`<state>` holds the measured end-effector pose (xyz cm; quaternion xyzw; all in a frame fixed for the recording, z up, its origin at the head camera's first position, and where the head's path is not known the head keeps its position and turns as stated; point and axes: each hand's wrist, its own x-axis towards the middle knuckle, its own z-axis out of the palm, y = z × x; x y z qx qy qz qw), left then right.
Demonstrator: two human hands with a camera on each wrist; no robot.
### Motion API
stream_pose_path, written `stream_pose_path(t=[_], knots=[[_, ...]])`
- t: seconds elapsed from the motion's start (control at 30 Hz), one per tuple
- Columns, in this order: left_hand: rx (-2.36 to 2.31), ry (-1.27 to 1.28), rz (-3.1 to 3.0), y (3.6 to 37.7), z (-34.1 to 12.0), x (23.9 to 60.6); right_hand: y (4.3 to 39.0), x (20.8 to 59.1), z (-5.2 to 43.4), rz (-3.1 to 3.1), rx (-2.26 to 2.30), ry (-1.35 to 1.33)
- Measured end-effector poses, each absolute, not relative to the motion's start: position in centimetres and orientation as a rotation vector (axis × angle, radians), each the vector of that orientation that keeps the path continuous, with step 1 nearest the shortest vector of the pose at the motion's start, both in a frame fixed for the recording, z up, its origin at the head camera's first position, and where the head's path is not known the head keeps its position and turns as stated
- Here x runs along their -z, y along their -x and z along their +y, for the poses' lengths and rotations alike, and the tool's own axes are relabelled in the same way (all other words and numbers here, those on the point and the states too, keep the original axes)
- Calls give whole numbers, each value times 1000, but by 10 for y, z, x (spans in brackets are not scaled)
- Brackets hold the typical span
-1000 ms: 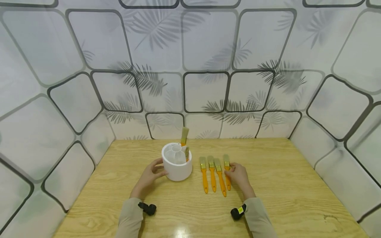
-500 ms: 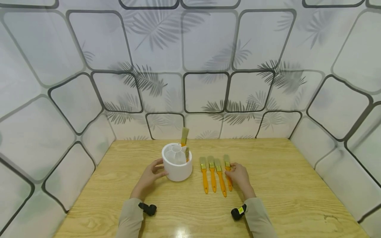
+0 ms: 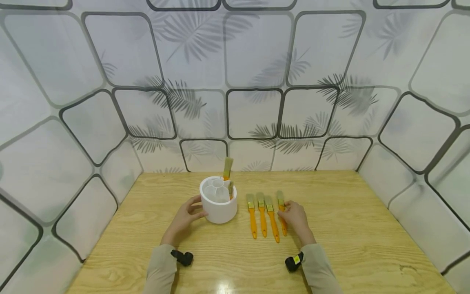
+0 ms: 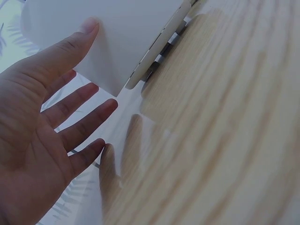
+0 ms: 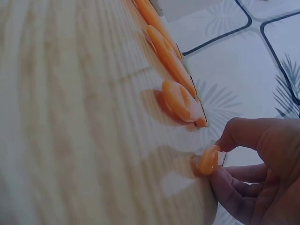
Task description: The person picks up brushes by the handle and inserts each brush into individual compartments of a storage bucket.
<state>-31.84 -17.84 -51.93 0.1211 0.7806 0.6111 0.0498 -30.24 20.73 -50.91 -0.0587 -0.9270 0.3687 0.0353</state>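
Note:
A white round holder (image 3: pixel 218 206) stands on the wooden table (image 3: pixel 349 228), with two brushes (image 3: pixel 228 167) upright in its compartments. To its right lie several orange-handled brushes side by side (image 3: pixel 262 218). My left hand (image 3: pixel 196 207) is at the holder's left side; in the left wrist view its fingers are straight and the thumb (image 4: pixel 79 40) touches the holder's wall (image 4: pixel 126 37). My right hand (image 3: pixel 286 209) pinches the rightmost brush (image 3: pixel 280 202), which still lies on the table. In the right wrist view, thumb and fingers (image 5: pixel 225 185) hold its orange handle (image 5: pixel 208 160).
Patterned white walls (image 3: pixel 253 114) close the table in at the back and both sides. The other brush handles (image 5: pixel 178 101) lie just left of the held one. Bare wood stretches to the right of the brushes and in front of both hands.
The rightmost brush has shifted slightly to the right under my right hand. The left hand and the holder have not moved.

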Motion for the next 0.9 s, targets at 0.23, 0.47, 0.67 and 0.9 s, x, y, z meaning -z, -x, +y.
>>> stream_pose_path(t=[0.23,0.47,0.67,0.9], knots=[[-1863,-369,2377,320,-180,522,305,510,210,-2838,-1171,178],[-1853,-418,2388,318,-179,516,305,508,213,-2807,-1273,172],[-1863,-390,2377,322,-180,522,310,510,217,-2796,-1295,144],[-1859,-409,2389,323,-180,523,311,512,218,-2770,-1347,112]])
